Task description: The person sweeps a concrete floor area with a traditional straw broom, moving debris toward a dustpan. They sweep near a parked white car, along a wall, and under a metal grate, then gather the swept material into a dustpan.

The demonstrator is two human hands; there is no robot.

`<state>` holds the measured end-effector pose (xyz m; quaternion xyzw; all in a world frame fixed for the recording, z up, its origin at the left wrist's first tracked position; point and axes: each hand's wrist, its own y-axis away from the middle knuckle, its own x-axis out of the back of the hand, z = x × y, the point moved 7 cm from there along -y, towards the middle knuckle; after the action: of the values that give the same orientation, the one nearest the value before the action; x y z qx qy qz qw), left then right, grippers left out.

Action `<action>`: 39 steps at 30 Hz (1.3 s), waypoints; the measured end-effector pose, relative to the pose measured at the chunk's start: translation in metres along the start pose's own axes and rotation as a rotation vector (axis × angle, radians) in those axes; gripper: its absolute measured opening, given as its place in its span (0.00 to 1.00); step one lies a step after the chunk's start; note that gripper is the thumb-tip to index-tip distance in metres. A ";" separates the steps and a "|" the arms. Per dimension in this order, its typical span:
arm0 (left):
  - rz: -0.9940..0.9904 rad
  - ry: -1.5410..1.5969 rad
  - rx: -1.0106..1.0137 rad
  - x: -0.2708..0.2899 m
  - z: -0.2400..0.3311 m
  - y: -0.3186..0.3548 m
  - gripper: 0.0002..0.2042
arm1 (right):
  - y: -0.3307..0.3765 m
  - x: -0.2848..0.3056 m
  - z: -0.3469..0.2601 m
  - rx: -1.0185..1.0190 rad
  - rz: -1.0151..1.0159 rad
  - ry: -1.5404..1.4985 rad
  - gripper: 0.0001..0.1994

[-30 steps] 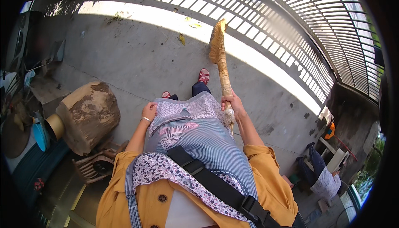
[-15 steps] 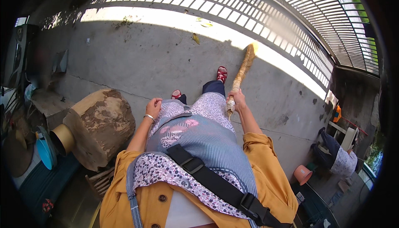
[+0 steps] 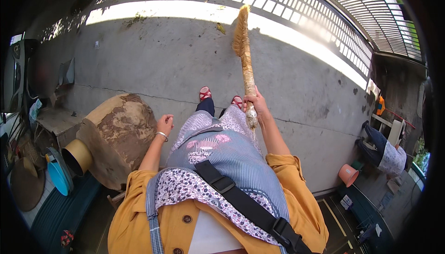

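A straw hand broom (image 3: 247, 68) with a wrapped, pale handle is in my right hand (image 3: 257, 104), whose fingers are closed round it near its butt end. Its tan bristles point away from me, up toward the sunlit strip of floor, and are raised off the ground as far as I can tell. My left hand (image 3: 165, 124), with a bracelet at the wrist, hangs by my apron (image 3: 218, 147) with its fingers curled and nothing seen in them. Nearest to it stands a big wooden stump (image 3: 123, 133).
Grey concrete floor (image 3: 157, 59) stretches ahead to a barred fence (image 3: 296, 13). At left are a gold pot (image 3: 78, 156), a blue basin (image 3: 57, 178) and a low bench (image 3: 58, 119). At right, another person (image 3: 391, 157) bends near an orange bucket (image 3: 348, 175).
The broom has swung leftward and farther ahead in my right hand. My feet have stepped: the left one is now forward. The stump and bucket sit slightly shifted in view.
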<state>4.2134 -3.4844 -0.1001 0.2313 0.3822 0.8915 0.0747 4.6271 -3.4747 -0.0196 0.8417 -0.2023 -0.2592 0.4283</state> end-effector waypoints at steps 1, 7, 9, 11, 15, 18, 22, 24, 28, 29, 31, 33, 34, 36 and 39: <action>-0.012 -0.005 -0.001 -0.005 -0.003 0.002 0.08 | 0.006 0.000 0.003 0.006 0.015 -0.015 0.33; -0.077 -0.002 0.056 -0.031 -0.024 0.036 0.08 | 0.000 -0.028 0.073 -0.193 0.096 -0.051 0.38; -0.098 -0.042 0.040 -0.029 -0.028 0.041 0.08 | 0.005 -0.065 0.086 -0.217 0.045 -0.010 0.44; -0.105 -0.076 0.025 -0.025 -0.028 0.042 0.08 | -0.002 -0.096 0.088 -0.226 -0.055 -0.048 0.45; -0.051 -0.069 0.057 -0.003 -0.041 0.027 0.08 | -0.031 -0.121 0.060 -0.208 -0.235 -0.078 0.44; -0.004 -0.063 0.013 0.010 -0.020 0.015 0.08 | -0.023 -0.120 0.034 -0.142 -0.252 -0.046 0.44; 0.038 0.075 -0.006 0.012 -0.002 0.010 0.08 | 0.010 -0.089 0.008 -0.081 -0.153 0.045 0.45; 0.039 0.061 0.004 0.007 -0.009 0.011 0.08 | 0.011 -0.069 0.005 -0.076 -0.081 0.082 0.45; -0.012 -0.007 0.015 -0.003 -0.021 0.028 0.08 | -0.020 -0.050 0.029 -0.138 0.015 0.065 0.44; 0.026 -0.184 -0.092 0.000 -0.029 0.025 0.08 | -0.030 -0.054 0.037 -0.170 0.010 0.048 0.42; 0.032 -0.162 -0.109 0.004 -0.048 0.025 0.08 | -0.027 -0.073 0.038 -0.189 0.035 0.108 0.36; 0.049 -0.150 -0.153 0.008 -0.054 0.027 0.08 | -0.044 -0.074 0.025 -0.194 -0.119 0.056 0.34; 0.058 -0.134 -0.120 0.012 -0.055 0.026 0.08 | -0.050 -0.072 0.012 -0.192 -0.196 0.028 0.32; 0.080 -0.095 -0.048 0.019 -0.053 0.025 0.08 | -0.047 -0.065 -0.024 -0.165 -0.262 0.021 0.28; 0.127 0.026 0.061 0.031 -0.053 0.009 0.07 | -0.048 -0.047 -0.052 -0.038 -0.191 0.134 0.31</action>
<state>4.1619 -3.5153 -0.1142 0.2457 0.3948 0.8853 0.0060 4.6277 -3.3894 -0.0207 0.8643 -0.0870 -0.2456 0.4302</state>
